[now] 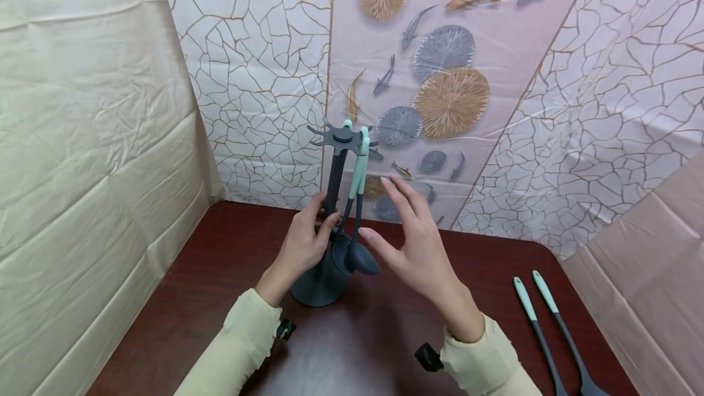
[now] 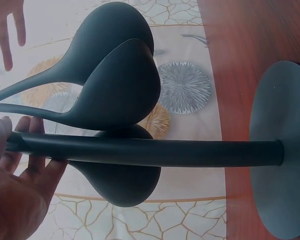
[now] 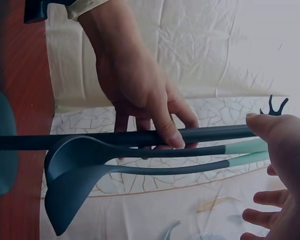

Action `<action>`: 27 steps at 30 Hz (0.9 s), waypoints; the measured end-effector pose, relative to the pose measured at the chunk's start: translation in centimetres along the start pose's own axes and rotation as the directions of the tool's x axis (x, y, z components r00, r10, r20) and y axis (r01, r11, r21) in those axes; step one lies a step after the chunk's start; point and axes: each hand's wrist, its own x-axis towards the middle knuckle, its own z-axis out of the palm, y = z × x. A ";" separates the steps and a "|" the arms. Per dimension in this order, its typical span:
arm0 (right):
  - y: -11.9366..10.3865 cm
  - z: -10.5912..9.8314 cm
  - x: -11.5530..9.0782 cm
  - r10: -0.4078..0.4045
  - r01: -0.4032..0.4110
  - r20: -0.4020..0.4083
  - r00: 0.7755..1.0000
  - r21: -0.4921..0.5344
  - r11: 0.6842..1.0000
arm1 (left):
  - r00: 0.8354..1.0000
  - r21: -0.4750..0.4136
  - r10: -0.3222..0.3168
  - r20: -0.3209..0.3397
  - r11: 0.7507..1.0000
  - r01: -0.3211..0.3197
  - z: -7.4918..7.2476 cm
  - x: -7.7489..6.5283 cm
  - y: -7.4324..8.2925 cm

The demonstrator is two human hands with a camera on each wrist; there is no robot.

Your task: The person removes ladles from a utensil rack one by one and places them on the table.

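A dark grey utensil stand [image 1: 337, 179] with a round base [image 1: 316, 291] and a top of hooked arms [image 1: 333, 137] stands upright on the table. My left hand [image 1: 304, 238] grips its pole partway up, thumb and fingers round it. Two ladles [image 1: 363, 258] with mint green handles hang from the hooks on the right side, bowls down. Behind the pole, the left wrist view shows a third rounded bowl [image 2: 125, 187]. My right hand [image 1: 419, 248] is just right of the ladle handles, its fingers spread, with nothing held.
Two more utensils with mint handles, one [image 1: 533, 316] beside another [image 1: 561, 322], lie at the table's right edge; their lower ends run out of view. Patterned cloth [image 1: 253, 78] hangs behind the dark red table [image 1: 181, 322], with cream cloth [image 1: 93, 157] along the left.
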 end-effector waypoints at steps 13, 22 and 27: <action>-1.3 0.2 1.3 -0.018 0.022 -0.070 0.997 0.049 0.999 | 1.000 -0.005 0.009 -0.009 1.000 -0.009 0.0 0.0 0.1; -1.7 0.1 2.3 -0.036 0.052 -0.149 0.988 0.106 0.993 | 1.000 -0.010 0.004 -0.004 1.000 -0.004 0.1 0.0 0.0; -2.0 -0.1 3.4 -0.028 0.054 -0.175 0.984 0.144 0.988 | 1.000 -0.011 0.009 -0.007 1.000 -0.009 0.1 0.0 -0.1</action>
